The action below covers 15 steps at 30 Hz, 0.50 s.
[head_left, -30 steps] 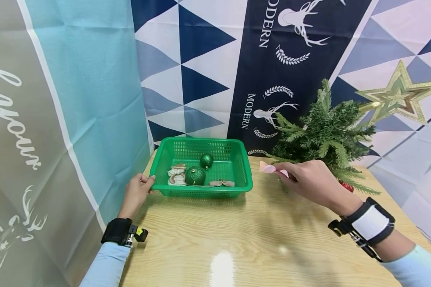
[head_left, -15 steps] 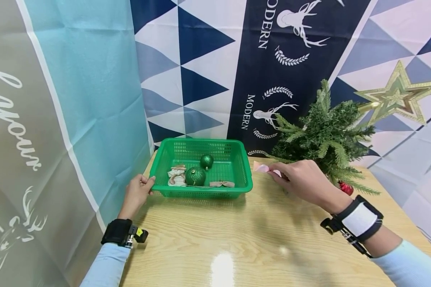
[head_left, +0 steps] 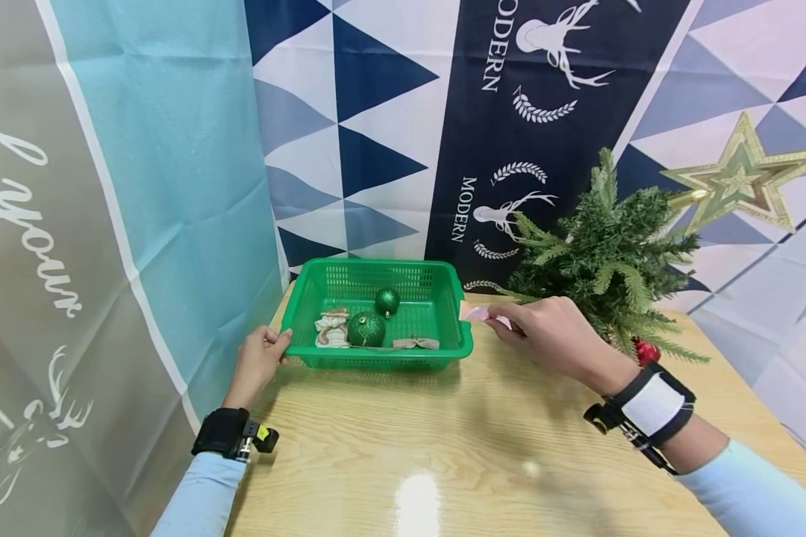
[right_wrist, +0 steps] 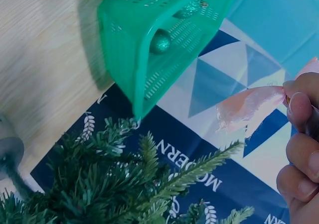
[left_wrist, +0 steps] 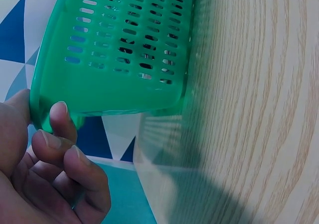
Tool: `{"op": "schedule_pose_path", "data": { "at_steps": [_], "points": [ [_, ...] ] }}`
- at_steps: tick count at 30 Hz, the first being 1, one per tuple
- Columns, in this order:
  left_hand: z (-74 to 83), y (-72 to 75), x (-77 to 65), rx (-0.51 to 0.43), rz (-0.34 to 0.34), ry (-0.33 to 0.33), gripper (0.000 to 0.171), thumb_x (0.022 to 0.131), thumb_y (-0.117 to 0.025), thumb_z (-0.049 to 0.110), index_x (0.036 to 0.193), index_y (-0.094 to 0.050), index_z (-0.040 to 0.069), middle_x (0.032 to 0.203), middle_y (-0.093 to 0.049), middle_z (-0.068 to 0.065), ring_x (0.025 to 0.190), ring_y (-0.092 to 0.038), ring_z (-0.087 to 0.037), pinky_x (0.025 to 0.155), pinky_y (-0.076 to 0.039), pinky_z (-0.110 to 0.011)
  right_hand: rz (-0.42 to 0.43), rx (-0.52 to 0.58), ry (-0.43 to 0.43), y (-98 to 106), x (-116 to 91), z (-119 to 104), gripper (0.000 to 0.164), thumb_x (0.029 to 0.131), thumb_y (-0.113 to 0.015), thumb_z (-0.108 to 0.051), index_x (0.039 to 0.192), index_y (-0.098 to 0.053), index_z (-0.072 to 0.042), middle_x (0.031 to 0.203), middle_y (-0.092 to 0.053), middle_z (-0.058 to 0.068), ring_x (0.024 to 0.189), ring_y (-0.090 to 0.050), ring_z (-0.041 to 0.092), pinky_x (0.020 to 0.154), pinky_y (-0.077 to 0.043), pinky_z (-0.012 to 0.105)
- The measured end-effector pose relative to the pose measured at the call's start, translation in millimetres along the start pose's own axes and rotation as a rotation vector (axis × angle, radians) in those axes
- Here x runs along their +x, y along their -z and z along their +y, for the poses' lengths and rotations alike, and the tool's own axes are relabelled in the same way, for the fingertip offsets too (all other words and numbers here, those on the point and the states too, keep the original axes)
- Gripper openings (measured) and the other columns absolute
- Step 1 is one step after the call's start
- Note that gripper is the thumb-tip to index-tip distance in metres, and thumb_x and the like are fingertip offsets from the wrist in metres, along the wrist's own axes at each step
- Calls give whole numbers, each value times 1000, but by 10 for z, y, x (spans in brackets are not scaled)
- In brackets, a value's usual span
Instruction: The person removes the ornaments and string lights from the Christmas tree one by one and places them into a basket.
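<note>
A green plastic basket (head_left: pixel 376 359) stands on the table by the back wall. Inside are two glittery green ball ornaments (head_left: pixel 366 330), a beige bow (head_left: pixel 415 344) and some white-and-brown ornaments (head_left: pixel 332 329). My left hand (head_left: pixel 258 362) grips the basket's left rim; in the left wrist view the thumb and a fingertip (left_wrist: pixel 59 109) pinch its corner. My right hand (head_left: pixel 554 335) pinches a pale pink ribbon bow (head_left: pixel 473 312) just outside the basket's right rim. The right wrist view shows one loose end of this bow (right_wrist: pixel 254 104) spreading from the fingertips.
At the right stands a small artificial Christmas tree (head_left: pixel 611 253) bearing a gold star (head_left: pixel 739 179) and a red ornament (head_left: pixel 645 350) low on it. Patterned cloth (head_left: pixel 389 112) hangs behind the wooden table (head_left: pixel 349 447).
My right hand has moved left with the pink ribbon bow, away from the tree and up to the basket's right rim. My left hand and the basket stay put.
</note>
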<state>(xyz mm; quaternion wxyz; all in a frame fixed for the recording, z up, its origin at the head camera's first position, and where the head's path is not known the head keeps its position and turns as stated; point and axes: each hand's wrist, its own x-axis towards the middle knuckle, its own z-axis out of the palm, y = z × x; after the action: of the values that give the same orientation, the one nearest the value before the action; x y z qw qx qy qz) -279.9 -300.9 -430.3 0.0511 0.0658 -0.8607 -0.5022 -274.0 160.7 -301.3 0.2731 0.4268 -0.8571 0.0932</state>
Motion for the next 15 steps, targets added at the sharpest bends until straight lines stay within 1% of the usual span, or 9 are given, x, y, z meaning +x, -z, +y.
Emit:
{"op": "schedule_pose_path", "data": {
  "at_steps": [3, 8, 15],
  "points": [
    [-2, -7, -2, 0, 2, 5, 35, 109, -55, 36, 95, -49, 5, 86, -68, -26, 48, -39, -20, 47, -35, -35, 4, 12, 7, -32, 19, -13, 17, 87, -79, -8, 101, -76, -16, 60, -55, -15, 46, -35, -4, 43, -29, 22],
    [-1, -14, 3, 2, 10, 7, 35, 109, -54, 36, 95, -49, 5, 86, -68, -25, 49, -40, -20, 47, -35, -34, 2, 19, 16, -81, 48, -25, 16, 86, -81, -8, 101, -76, -14, 61, -57, -14, 47, -38, -3, 43, -31, 21],
    [-2, -12, 6, -7, 9, 2, 34, 109, -55, 35, 95, -48, 5, 85, -68, -24, 50, -41, -21, 48, -35, -35, -21, 16, 4, -147, 89, -38, 16, 88, -80, -8, 103, -77, -13, 61, -58, -13, 45, -31, -4, 43, -26, 20]
  ]
}}
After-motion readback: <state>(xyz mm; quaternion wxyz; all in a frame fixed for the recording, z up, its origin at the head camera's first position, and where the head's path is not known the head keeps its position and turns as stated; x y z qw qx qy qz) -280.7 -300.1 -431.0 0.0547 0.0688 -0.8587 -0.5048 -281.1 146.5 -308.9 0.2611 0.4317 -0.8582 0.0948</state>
